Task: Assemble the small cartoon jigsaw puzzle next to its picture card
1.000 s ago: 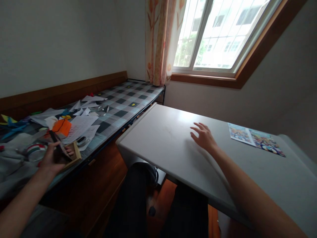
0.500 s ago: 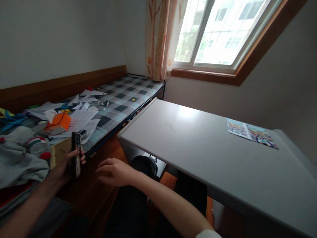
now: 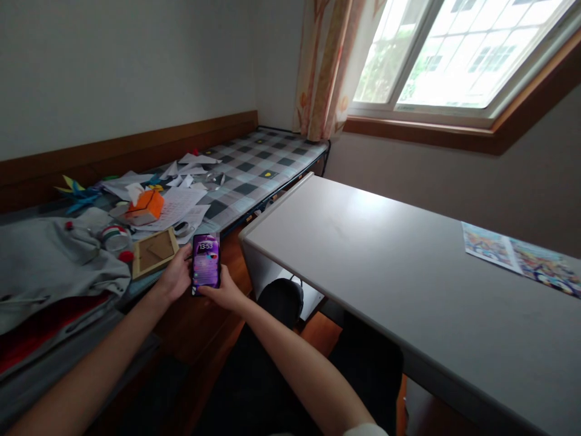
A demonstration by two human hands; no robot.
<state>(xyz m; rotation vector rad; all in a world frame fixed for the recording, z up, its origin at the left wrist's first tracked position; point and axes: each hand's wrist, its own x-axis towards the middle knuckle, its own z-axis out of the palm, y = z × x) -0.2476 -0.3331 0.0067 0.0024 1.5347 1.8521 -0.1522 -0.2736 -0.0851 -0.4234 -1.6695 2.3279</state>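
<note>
A smartphone (image 3: pixel 206 266) is held upright between both hands, its lit purple lock screen facing me and reading 13:53. My left hand (image 3: pixel 178 274) is closed around the phone's left edge. On the other side, my right hand (image 3: pixel 226 290) grips the lower right edge, with its thumb lying over the bottom of the screen. Just beyond my left hand, a wooden picture frame (image 3: pixel 155 251) lies on the bed's edge. Most of the left fingers are hidden behind the phone.
The checked bed (image 3: pixel 254 157) carries papers (image 3: pixel 179 203), an orange tissue box (image 3: pixel 146 207), a clear jar (image 3: pixel 116 238) and a grey bag (image 3: pixel 59 266). A white table (image 3: pixel 385 260) with a colourful printed sheet (image 3: pixel 512 251) stands to the right, its near edge above my legs.
My right hand has come to the phone and taken hold of it. The phone has turned from edge-on to screen-facing, and its screen shows lit. My view has swung left.
</note>
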